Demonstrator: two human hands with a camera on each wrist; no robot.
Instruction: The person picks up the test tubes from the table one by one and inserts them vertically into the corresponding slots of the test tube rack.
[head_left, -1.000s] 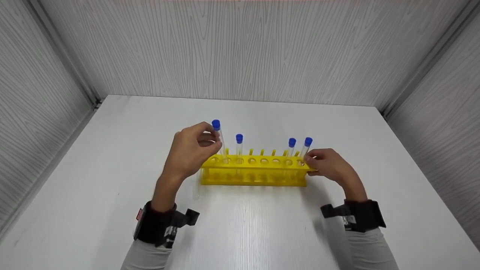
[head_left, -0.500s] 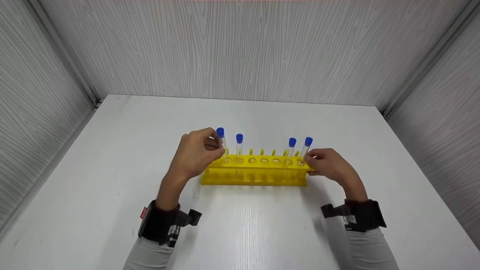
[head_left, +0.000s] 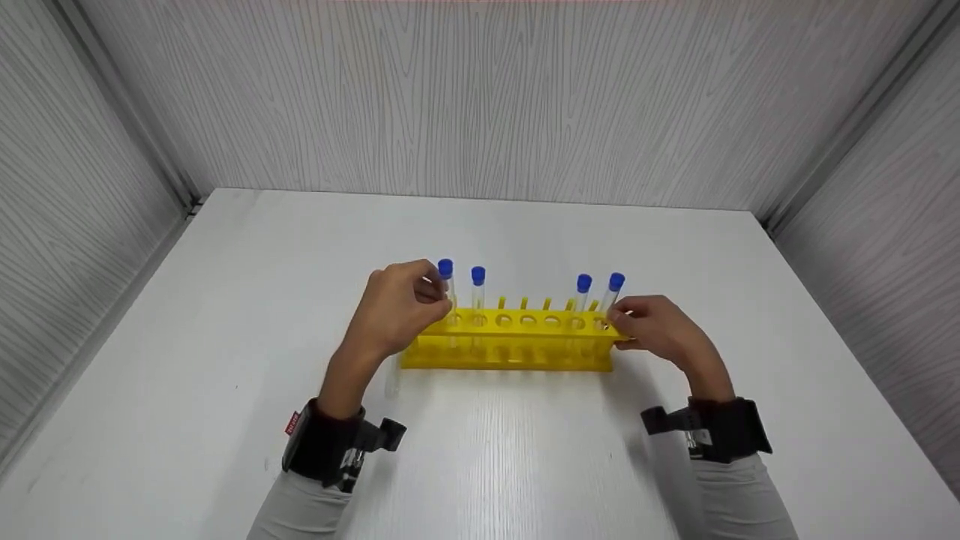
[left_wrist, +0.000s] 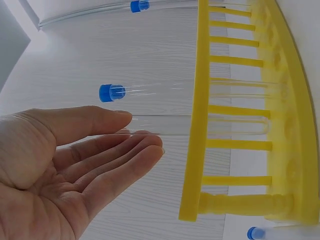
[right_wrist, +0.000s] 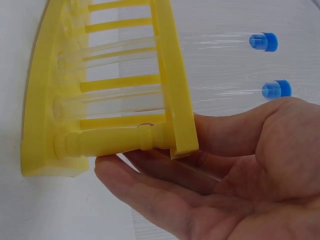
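Observation:
In the head view my left hand (head_left: 397, 307) pinches a clear, blue-capped test tube (head_left: 445, 268) between thumb and fingers. That tube passes through a hole near the left end of the yellow test tube rack (head_left: 517, 361); in the left wrist view its rounded bottom shows between the two shelves. Another capped tube (head_left: 478, 276) stands just right of it. My right hand (head_left: 660, 330) grips the rack's right end, thumb by the top shelf and fingers around the end post (right_wrist: 110, 141). Two capped tubes (right_wrist: 225, 42) stand there, the outermost one (right_wrist: 225, 91) leaning slightly in the head view.
A further test tube (head_left: 392, 382) lies on the white table (head_left: 480, 457) left of the rack, partly hidden by my left hand; its blue cap (left_wrist: 256, 233) shows in the left wrist view. Wood-grained panels (head_left: 480, 97) enclose the back and sides.
My left hand has moved right and slightly down, and the tube in it has sunk deeper into the rack and stands more upright. My right hand has stayed on the rack's end.

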